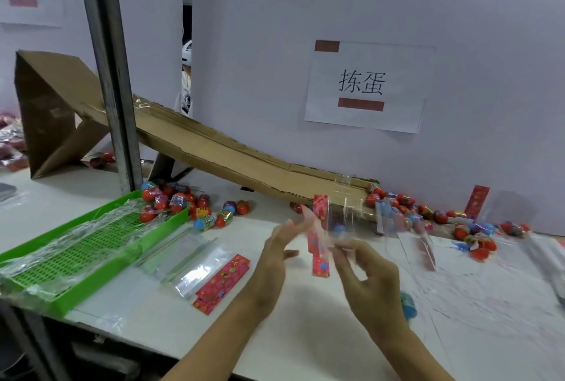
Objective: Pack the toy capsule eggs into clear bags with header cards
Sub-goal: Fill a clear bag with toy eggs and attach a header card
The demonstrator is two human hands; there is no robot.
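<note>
Both hands hold a clear bag (345, 221) with a red patterned header card (319, 237) above the middle of the table. My left hand (281, 246) touches the card edge with straight fingers. My right hand (363, 270) pinches the bag's lower edge. A blue-topped egg shows inside the bag. A blue capsule egg (408, 305) lies on the table behind my right wrist. Loose capsule eggs (180, 200) are piled left of centre and more eggs (428, 212) at the right.
A green plastic tray (79, 246) wrapped in film sits at the left. Spare clear bags (183, 258) and red header cards (221, 279) lie beside it. A cardboard ramp (229, 154) slopes down to the right. A metal post (113, 74) stands at the back left.
</note>
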